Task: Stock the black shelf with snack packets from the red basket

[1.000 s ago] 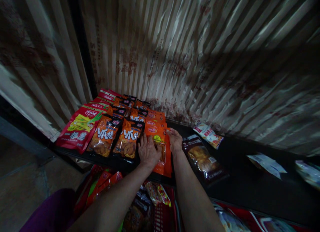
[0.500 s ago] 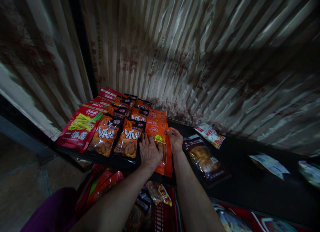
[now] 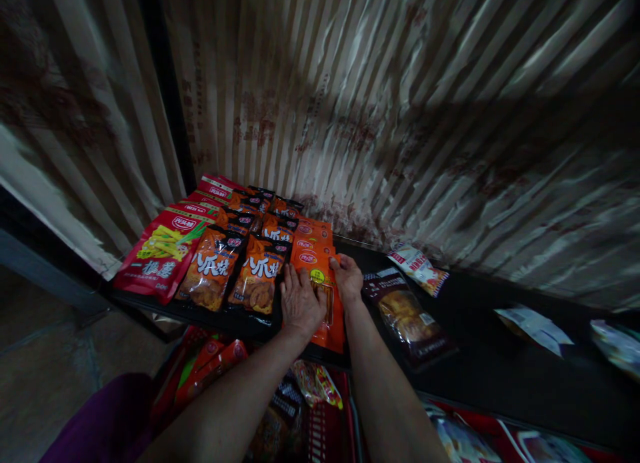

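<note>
The front orange snack packet [image 3: 334, 331] lies on the black shelf, at the near end of an overlapping row of orange packets [image 3: 307, 243]. My left hand [image 3: 303, 304] rests on its left side with the fingers stretched out and partly spread. At its upper right corner my right hand [image 3: 349, 280] has thumb and fingers closed on the packet's edge. Just left of my left hand stands a row of black-and-orange snack bags [image 3: 257, 273]. The front packet's left part is hidden under my left hand.
Red snack bags [image 3: 163, 253] fill the shelf's left end. Right of my hands lie a dark brown bag [image 3: 407, 310], a white-and-red packet [image 3: 419, 266] and a pale packet [image 3: 535, 328]. A striped, wrinkled sheet [image 3: 350, 110] hangs behind. More packets [image 3: 317, 383] sit below the black shelf [image 3: 505, 383].
My right hand has shifted slightly left at the front packet's upper corner. My left hand stays on the packet almost unmoved. The view has turned very slightly.
</note>
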Demonstrator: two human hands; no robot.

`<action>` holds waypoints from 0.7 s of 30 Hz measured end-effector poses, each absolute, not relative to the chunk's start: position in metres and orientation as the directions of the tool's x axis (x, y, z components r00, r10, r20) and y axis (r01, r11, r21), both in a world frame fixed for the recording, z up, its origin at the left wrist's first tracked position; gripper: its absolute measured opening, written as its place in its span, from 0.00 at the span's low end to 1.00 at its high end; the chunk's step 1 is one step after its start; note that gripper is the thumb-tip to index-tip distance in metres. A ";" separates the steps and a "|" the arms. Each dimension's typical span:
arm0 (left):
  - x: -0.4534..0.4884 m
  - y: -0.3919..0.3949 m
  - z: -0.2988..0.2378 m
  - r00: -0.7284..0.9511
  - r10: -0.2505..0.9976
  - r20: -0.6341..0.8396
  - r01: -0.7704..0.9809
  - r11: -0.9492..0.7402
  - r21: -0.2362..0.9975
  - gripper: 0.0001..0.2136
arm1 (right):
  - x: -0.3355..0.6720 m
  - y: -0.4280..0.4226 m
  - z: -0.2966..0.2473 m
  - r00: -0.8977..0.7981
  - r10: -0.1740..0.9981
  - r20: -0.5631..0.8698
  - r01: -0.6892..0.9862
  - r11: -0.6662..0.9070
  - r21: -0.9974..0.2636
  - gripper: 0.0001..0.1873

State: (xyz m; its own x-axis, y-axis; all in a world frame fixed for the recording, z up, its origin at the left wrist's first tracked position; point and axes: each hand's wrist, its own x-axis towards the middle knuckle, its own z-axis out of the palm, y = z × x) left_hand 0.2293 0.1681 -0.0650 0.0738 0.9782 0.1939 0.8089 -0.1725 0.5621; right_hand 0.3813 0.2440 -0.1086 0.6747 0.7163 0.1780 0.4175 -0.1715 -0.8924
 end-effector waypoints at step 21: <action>0.248 0.192 -0.049 -0.023 0.998 0.065 0.781 -0.023 0.624 0.30 | 0.365 0.234 -0.083 0.734 0.673 0.088 0.472 -0.413 -0.779 0.12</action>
